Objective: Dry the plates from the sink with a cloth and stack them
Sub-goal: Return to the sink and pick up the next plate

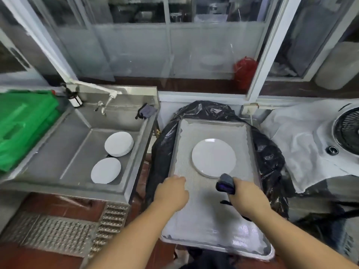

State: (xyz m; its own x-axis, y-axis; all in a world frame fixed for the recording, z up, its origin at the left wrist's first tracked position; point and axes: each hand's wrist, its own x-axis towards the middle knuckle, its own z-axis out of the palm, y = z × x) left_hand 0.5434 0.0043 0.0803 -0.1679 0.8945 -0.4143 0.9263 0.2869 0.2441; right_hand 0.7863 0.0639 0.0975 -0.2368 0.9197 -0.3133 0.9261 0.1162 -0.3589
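Stainless steel fills the left of our view: a deep rectangular sink (81, 140) with a tap (103, 105) at its far wall, standing against a glazed partition with white frames (268, 55). Green plastic crates (21, 125) sit at the far left, and a white cloth-draped fan (347, 131) at the right. Between them, a large rectangular metal tray lined with pale mesh (211, 220) rests on a bin covered in black plastic sheeting (272, 158).

On the tray's far half lies a small stack of round white plates (213, 158). In the sink we see a taller stack of white plates (118, 144) and, nearer, a single white plate (105, 170).

Our left hand (172, 191) hovers over the tray's left edge, fingers curled downward and holding nothing we can see, near the tray stack. Our right hand (246, 195) grips a bunched dark grey-purple cloth (225, 183), which sits just beside the near rim of the tray stack. A second dark cloth (146, 111) hangs at the sink's far right corner.
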